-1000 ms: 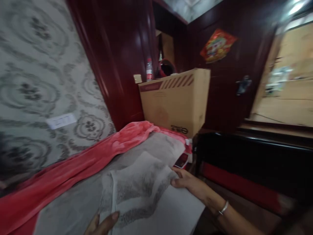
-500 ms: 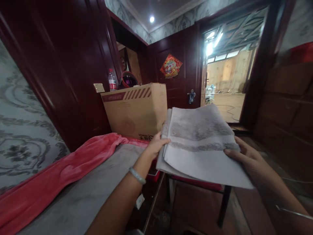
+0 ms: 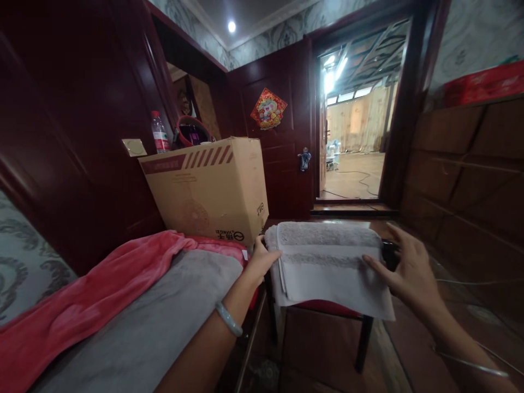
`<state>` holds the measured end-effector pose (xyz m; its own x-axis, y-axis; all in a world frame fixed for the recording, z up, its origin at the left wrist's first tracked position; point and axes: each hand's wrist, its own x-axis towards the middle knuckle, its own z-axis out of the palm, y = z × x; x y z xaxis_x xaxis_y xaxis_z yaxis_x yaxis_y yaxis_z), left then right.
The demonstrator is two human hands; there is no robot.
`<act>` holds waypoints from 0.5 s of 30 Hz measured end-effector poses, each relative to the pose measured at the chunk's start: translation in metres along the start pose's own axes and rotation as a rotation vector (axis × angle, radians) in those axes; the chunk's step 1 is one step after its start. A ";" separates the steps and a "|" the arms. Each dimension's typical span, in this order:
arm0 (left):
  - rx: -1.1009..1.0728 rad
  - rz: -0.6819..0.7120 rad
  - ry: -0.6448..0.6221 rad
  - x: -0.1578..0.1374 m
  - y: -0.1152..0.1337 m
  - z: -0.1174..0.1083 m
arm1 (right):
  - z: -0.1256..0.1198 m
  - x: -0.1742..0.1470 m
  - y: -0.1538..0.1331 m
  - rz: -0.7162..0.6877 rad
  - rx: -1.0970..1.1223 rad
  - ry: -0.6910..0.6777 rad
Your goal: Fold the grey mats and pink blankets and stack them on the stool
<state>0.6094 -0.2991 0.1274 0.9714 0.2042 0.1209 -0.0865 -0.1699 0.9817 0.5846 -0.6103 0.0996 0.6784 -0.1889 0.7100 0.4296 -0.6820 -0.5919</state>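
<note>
- Grey towel [image 3: 333,281]: right of centre in the frame, folded in layers, hanging over the back of the dark chair [image 3: 364,344]; its lower right corner dips below the red seat.
- Your left hand [image 3: 260,262]: pinching the towel's left edge, thumb in front; fingertips behind are hidden.
- Your right hand [image 3: 409,267]: spread, fingers apart and off the cloth at its right edge. Thumb overlaps the front; contact cannot be told.
- Progress, judged: folding and draping look done; your left hand's release is outstanding, and the lower edge hangs slanted.
- Nearby: grey cover [image 3: 164,311] and pink blanket [image 3: 135,262], lower left; cardboard box [image 3: 200,191], left of centre.
</note>
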 end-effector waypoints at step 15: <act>1.094 0.705 -0.200 0.021 0.016 0.029 | 0.030 0.070 0.011 -0.368 -0.408 -0.548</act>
<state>0.6353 -0.3259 0.1413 0.8154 -0.3780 0.4384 -0.4541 -0.8874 0.0796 0.6546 -0.6096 0.1310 0.7782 0.4041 0.4808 0.5029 -0.8594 -0.0917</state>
